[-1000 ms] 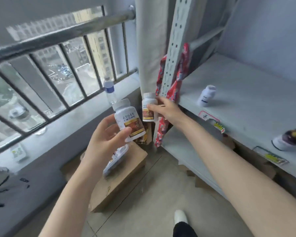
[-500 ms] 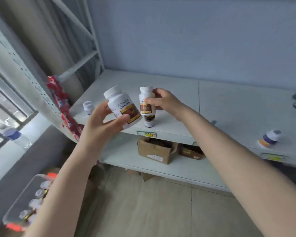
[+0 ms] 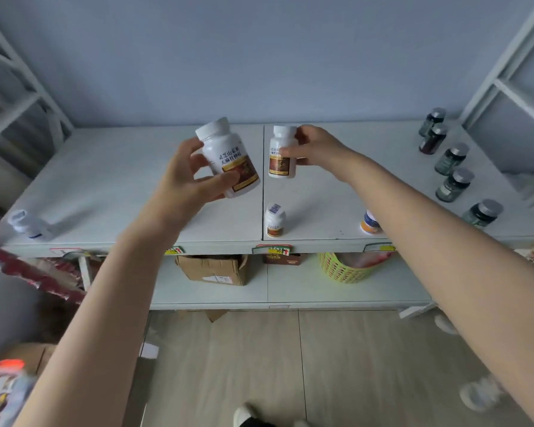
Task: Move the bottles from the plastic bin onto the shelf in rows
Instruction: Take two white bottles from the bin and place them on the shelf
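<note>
My left hand (image 3: 185, 177) grips a white bottle with a brown label (image 3: 228, 158), tilted, above the grey shelf (image 3: 121, 186). My right hand (image 3: 318, 147) holds a second white bottle (image 3: 281, 154) upright over the middle of the shelf. Below it a matching white bottle (image 3: 274, 220) stands near the shelf's front edge. The plastic bin (image 3: 0, 392) with more bottles shows blurred at the bottom left corner.
A white bottle (image 3: 28, 224) lies at the shelf's left end. An orange-and-white bottle (image 3: 370, 223) sits right of centre. Several dark bottles (image 3: 452, 172) stand in a row at the right. The lower shelf holds a cardboard box (image 3: 213, 268) and a green basket (image 3: 346, 268).
The view has swung right from the window to face the shelf squarely. Both hands have carried their bottles over the middle of the shelf.
</note>
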